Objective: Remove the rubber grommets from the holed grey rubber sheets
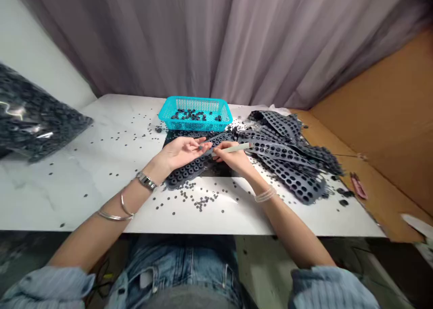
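Note:
My left hand [181, 152] lies on a dark rubber sheet [189, 169] full of round rings, fingers stretched out and pinning it to the white table [101, 164]. My right hand [233, 158] is closed round a pale stick-like tool [238, 147], its tip pressed on the sheet close to my left fingertips. Small black rubber discs [199, 203] lie scattered in front of the sheet.
A turquoise basket [195, 114] with black rings stands behind the sheet. Several punched-out rubber sheets [287, 155] are heaped at right. A clear bag of black parts [30, 119] sits at far left. Cardboard [389, 119] and a pink cutter [358, 186] flank the right.

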### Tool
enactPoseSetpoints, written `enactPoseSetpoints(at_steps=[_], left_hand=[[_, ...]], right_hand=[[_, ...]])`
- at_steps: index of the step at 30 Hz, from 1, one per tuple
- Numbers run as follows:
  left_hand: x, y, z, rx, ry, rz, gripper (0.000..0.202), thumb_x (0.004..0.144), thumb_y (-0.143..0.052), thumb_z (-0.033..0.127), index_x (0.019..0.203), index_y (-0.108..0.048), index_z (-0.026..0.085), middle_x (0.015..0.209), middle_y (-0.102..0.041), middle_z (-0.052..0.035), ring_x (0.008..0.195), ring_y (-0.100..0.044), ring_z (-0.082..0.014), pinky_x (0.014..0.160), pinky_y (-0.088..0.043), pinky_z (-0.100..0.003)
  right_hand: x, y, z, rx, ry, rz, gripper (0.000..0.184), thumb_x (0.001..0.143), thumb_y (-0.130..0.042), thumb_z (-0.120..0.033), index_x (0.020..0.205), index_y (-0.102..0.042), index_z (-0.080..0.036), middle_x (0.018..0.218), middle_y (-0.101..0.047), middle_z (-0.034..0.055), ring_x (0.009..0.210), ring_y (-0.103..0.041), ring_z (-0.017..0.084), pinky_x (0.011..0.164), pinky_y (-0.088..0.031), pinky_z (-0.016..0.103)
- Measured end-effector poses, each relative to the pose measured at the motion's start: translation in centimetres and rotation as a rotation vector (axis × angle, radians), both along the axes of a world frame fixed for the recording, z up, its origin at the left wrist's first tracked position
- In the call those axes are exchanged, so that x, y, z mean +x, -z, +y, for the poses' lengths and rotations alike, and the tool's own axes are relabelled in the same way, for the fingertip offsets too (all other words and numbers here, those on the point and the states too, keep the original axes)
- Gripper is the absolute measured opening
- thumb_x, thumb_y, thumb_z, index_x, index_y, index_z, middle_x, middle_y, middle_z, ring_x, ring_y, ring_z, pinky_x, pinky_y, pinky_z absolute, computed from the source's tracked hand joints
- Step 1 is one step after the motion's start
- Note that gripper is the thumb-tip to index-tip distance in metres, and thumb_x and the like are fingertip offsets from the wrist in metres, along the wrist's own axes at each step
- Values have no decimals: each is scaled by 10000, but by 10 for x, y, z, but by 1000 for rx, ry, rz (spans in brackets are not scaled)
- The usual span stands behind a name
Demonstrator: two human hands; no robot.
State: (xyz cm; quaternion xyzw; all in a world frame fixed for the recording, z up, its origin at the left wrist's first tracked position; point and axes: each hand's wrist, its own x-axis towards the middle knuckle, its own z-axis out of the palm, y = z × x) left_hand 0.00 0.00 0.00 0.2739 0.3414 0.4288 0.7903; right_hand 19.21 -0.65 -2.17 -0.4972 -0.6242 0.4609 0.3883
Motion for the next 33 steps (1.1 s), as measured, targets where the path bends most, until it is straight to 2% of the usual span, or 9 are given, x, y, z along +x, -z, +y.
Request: enactPoseSetpoints(at_steps=[4,8,10,14,19,22,25,29,33], left_hand=[[-7,0,4,228,-51,408,167,617,-537,117,752,-634,125,815,-584,-96,724,-515,-166,597,-442,-284],[-6,5,-4,804,-3,1186,143,744,-614,249,808,-720,176,840,-596,-53,828,-550,-206,804,-461,-358],[-4,11,-8,985,34,1408,176,769,-630,277,873,-734,180,884,-573,-55,904,-561,-228,883,-450,-379],[-2,24,-9,1114,126,1537,205,802,-632,273,956,-713,165,923,-527,-65,994,-536,-259,895,-449,-382],[4,31,-9,1160,135,1605,138,827,-566,217,874,-676,149,911,-522,-83,992,-517,-274,893,-431,-404],[7,30,-9,1146,134,1580,125,817,-537,172,803,-660,156,902,-548,-88,978,-528,-267,869,-427,-390],[0,21,-5,1003,156,1387,89,782,-595,169,732,-669,174,821,-590,-53,854,-554,-220,803,-424,-351],[-23,-2,7,588,-23,759,46,748,-707,200,759,-691,157,743,-604,-25,662,-504,-126,614,-390,-262],[-34,-9,18,197,-156,193,46,755,-683,79,733,-649,101,814,-621,-95,644,-503,-91,495,-365,-186]], right_hand=[[-5,5,0,2,-59,-21,149,816,-594,-158,671,-629,-150,648,-702,47,612,-676,135,573,-542,208],[-4,8,0,30,-83,-66,130,818,-592,-184,714,-659,-144,670,-709,56,620,-672,137,566,-527,206],[-4,9,0,51,-87,-97,144,825,-592,-215,724,-666,-142,680,-713,59,616,-663,133,557,-513,203],[-4,12,1,95,-87,-175,157,816,-586,-234,740,-683,-137,693,-716,59,604,-638,126,536,-477,200],[-10,3,-2,128,-93,-264,147,793,-569,-195,722,-682,-133,660,-704,56,575,-611,129,505,-434,206],[-13,-5,-6,134,-78,-311,147,779,-555,-157,684,-665,-135,638,-698,61,565,-609,133,499,-425,210],[-14,-7,-6,124,-74,-315,147,777,-553,-144,682,-666,-137,640,-703,63,572,-620,137,508,-436,209],[-12,1,-1,91,-72,-268,142,780,-558,-149,686,-664,-142,645,-710,64,584,-643,141,521,-463,207],[-11,8,3,47,-57,-195,118,772,-575,-159,689,-659,-150,660,-712,60,596,-660,141,525,-490,200]])
